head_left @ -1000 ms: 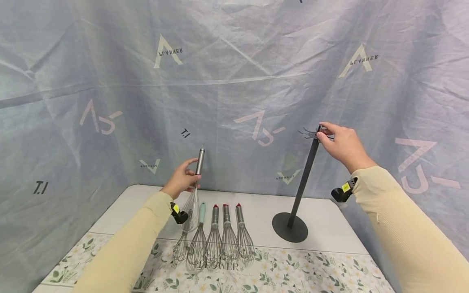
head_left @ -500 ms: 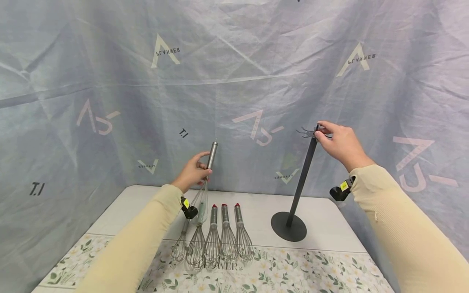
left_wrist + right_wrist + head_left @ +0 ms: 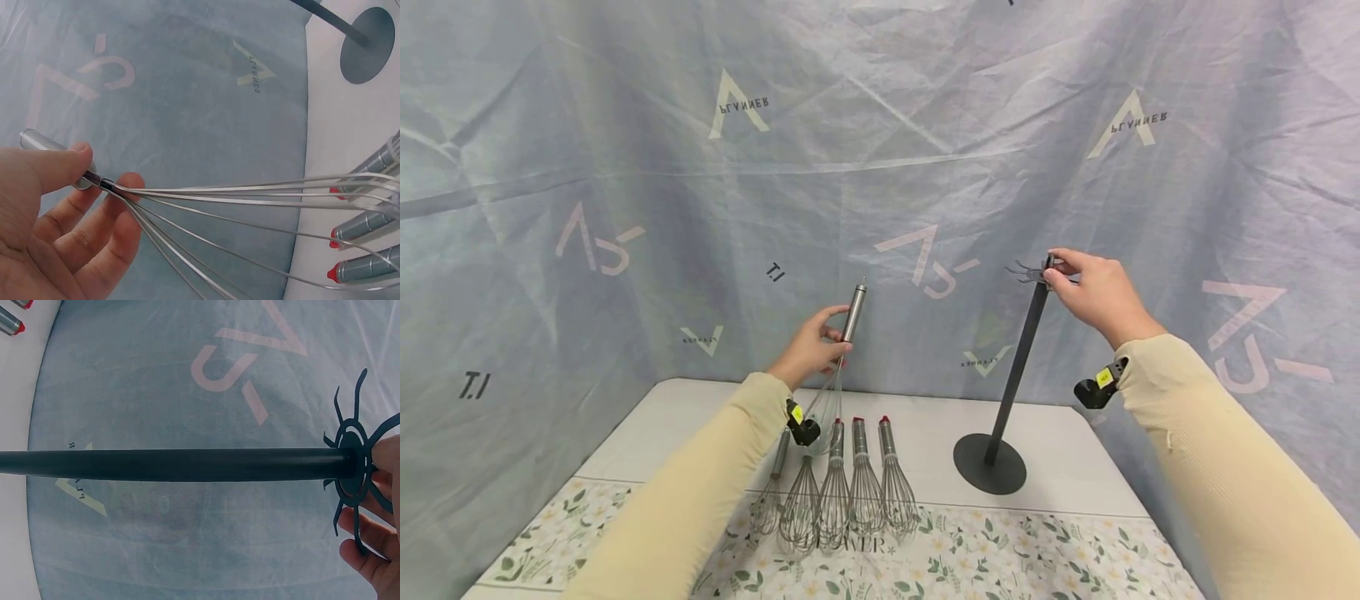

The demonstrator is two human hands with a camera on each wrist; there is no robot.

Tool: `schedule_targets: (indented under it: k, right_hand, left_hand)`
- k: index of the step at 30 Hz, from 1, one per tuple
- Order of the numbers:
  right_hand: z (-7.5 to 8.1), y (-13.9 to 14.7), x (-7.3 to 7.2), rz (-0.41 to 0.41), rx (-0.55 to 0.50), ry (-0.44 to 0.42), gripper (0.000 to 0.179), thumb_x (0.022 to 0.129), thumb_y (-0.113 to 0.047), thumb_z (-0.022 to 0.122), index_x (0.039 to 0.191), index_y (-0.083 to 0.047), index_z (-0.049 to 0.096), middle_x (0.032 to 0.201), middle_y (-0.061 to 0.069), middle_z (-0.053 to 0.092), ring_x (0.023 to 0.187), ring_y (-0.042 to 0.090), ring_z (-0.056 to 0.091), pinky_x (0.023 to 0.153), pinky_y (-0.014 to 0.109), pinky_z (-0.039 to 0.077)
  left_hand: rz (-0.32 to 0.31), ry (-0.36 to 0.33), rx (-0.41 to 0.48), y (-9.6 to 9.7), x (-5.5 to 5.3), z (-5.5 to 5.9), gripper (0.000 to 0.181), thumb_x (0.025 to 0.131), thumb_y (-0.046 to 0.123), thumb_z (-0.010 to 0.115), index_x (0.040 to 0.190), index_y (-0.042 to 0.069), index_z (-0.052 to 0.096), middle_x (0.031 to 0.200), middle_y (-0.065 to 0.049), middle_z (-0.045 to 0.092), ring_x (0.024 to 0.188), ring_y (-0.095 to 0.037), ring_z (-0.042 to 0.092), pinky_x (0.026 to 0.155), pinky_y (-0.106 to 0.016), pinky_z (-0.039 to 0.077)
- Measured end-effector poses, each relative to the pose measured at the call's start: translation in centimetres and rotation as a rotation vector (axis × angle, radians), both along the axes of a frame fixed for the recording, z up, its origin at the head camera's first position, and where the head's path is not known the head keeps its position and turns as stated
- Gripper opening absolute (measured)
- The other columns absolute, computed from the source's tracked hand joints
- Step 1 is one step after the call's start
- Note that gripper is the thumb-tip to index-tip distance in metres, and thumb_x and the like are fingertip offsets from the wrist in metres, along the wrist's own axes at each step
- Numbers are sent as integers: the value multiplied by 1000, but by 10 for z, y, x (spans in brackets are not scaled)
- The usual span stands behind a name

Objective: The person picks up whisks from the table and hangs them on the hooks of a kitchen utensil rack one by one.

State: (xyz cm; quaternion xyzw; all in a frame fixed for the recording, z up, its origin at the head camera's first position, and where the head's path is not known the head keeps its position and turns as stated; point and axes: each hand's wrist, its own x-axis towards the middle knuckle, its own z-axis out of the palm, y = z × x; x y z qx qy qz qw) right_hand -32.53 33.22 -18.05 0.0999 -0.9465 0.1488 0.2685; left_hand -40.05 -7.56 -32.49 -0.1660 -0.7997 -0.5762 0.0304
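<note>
A: How does the held whisk (image 3: 853, 315) lie?

B: It's up in the air over the back of the table (image 3: 925, 425), left of the stand (image 3: 1018, 367) and well apart from it. Its long axis is steep but tilted: the steel handle points up and a little right, the wires spread down and to the left.

A: And the hand on it?

B: The left hand (image 3: 815, 346) comes in from the left and grips it low on the handle, close to where the wires begin. From the left wrist you see the thumb on one side, the fingers curled on the other.

A: What about the right hand (image 3: 1101, 293)?

B: It pinches the very top of the stand between thumb and fingers, the arm reaching in from the right. Hooks (image 3: 357, 397) fan out around the head of the post, right by those fingers.

A: Anything around, or in the way?

B: Five more whisks (image 3: 865, 496) lie side by side, wires toward the person: a grey-handled one (image 3: 781, 454) leftmost, one whose handle is mostly hidden, then three with red tips. The left wrist camera (image 3: 803, 427) and the held whisk's wires cover part of that row. The stand's round base (image 3: 988, 480) sits right of it, with a gap between, and a grey-blue curtain (image 3: 850, 192) hangs behind the table
</note>
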Motion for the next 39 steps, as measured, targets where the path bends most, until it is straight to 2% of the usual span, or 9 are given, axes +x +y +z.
schedule_targets:
  k: [4, 10, 17, 19, 23, 27, 34, 39]
  right_hand:
    - [0, -1, 1, -2, -2, -7, 50, 106, -31, 53, 148, -5, 50, 130, 27, 62, 114, 50, 59, 85, 62, 48]
    - [1, -2, 1, 2, -6, -22, 50, 106, -31, 54, 148, -5, 50, 130, 28, 62, 117, 50, 57, 87, 62, 47]
    - [8, 0, 2, 19, -26, -98, 51, 106, -30, 54, 151, -6, 47, 134, 28, 59, 126, 50, 50, 93, 64, 44]
    - [11, -1, 2, 23, -33, -125, 52, 106, -30, 54, 151, -5, 45, 135, 28, 58, 127, 50, 48, 95, 65, 43]
    - [15, -1, 2, 26, -52, -177, 53, 106, -29, 53, 153, -5, 43, 138, 28, 57, 128, 50, 49, 96, 65, 43]
    - [19, -1, 3, 35, -74, -213, 53, 107, -28, 53, 153, -5, 43, 140, 28, 55, 130, 49, 49, 99, 65, 42]
    - [22, -1, 2, 37, -106, -263, 51, 107, -26, 51, 153, -5, 42, 143, 26, 53, 133, 48, 47, 100, 64, 41]
    - [22, -2, 1, 38, -120, -272, 50, 108, -22, 50, 154, -5, 41, 143, 22, 55, 131, 46, 50, 100, 62, 43]
  left_hand:
    - [-15, 5, 7, 6, 0, 3, 72, 94, 6, 72, 153, 35, 41, 108, -14, 58, 90, -42, 71, 66, -50, 58]
    - [-30, 11, -8, 16, 0, 8, 72, 94, 7, 73, 153, 35, 42, 107, -13, 58, 80, -33, 73, 59, -45, 57]
    - [-49, 21, -6, 26, -1, 14, 72, 94, 5, 72, 152, 34, 42, 104, -12, 57, 82, -36, 73, 67, -58, 56]
    - [-50, 23, -11, 29, 1, 15, 72, 94, 6, 73, 153, 33, 42, 104, -12, 57, 82, -36, 73, 67, -58, 56]
    - [-61, 25, -18, 33, 4, 18, 72, 94, 6, 73, 154, 32, 41, 103, -13, 58, 86, -41, 72, 66, -56, 57]
    - [-61, 32, -25, 37, 6, 19, 71, 94, 6, 72, 152, 34, 42, 104, -13, 58, 84, -38, 72, 65, -54, 58]
    - [-70, 38, -41, 44, 12, 23, 70, 94, 8, 73, 151, 35, 43, 104, -12, 59, 83, -36, 72, 57, -42, 57]
    - [-88, 44, -40, 49, 12, 24, 71, 94, 8, 73, 151, 35, 43, 104, -12, 60, 84, -37, 72, 62, -48, 58]
